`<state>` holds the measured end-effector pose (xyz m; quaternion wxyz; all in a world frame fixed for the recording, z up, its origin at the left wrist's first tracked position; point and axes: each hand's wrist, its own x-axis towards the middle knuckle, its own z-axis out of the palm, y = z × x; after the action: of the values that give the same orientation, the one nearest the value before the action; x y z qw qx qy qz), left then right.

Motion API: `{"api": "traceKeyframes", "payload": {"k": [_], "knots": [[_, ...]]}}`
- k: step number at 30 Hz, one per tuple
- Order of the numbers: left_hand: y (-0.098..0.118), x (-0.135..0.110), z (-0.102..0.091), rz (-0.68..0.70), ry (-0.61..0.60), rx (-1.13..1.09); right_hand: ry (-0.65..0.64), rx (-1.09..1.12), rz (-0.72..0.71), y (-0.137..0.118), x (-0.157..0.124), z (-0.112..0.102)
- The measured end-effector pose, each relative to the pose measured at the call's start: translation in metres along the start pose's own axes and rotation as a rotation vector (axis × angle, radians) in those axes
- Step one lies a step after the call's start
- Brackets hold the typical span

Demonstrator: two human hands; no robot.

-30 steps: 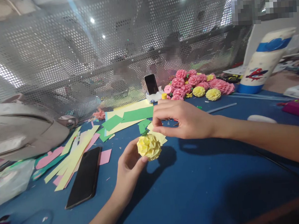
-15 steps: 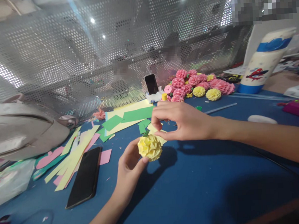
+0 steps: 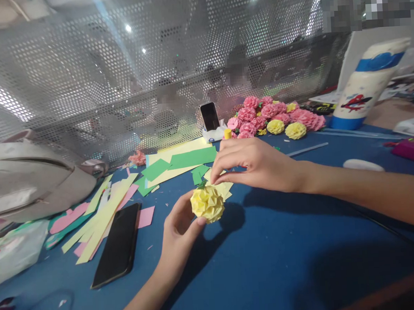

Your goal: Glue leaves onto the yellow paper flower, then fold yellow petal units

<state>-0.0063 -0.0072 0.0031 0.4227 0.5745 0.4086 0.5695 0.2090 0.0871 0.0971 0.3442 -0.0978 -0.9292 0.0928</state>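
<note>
My left hand (image 3: pixel 178 233) holds a yellow folded paper flower (image 3: pixel 207 203) by thumb and fingers a little above the blue table (image 3: pixel 284 243). A small green bit shows at the flower's top. My right hand (image 3: pixel 254 164) hovers just behind and above the flower, its thumb and fingers pinched together at the small yellow paper pieces (image 3: pixel 224 187) lying there. What the pinch holds is too small to make out.
A black phone (image 3: pixel 117 244) lies left of my left hand. Yellow, green and pink paper strips (image 3: pixel 102 211) and sheets (image 3: pixel 179 158) lie behind it. A grey bag (image 3: pixel 31 178) sits far left. Pink and yellow paper flowers (image 3: pixel 272 117), a phone on a stand (image 3: pixel 210 118) and a white bottle (image 3: pixel 365 84) stand by the perforated metal screen.
My right hand's fingers have closed into a tighter pinch and shifted slightly up above the yellow pieces. The left hand and the flower have stayed almost still.
</note>
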Motion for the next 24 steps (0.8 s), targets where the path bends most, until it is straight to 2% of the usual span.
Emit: {"api": "traceKeyframes", "payload": {"k": [11,17,24], "knots": [[0.0012,0.001,0.0007,0.003,0.006,-0.002,0.087,0.036,0.115,-0.0049,0.0005,-0.0027],[0.0004,0.001,0.0002,-0.003,0.004,-0.002,0.08,0.139,0.194,-0.0056,0.0051,-0.0024],[-0.0005,0.0012,-0.0002,-0.009,0.012,0.007,0.047,0.201,0.214,-0.0058,0.0058,-0.004]]}}
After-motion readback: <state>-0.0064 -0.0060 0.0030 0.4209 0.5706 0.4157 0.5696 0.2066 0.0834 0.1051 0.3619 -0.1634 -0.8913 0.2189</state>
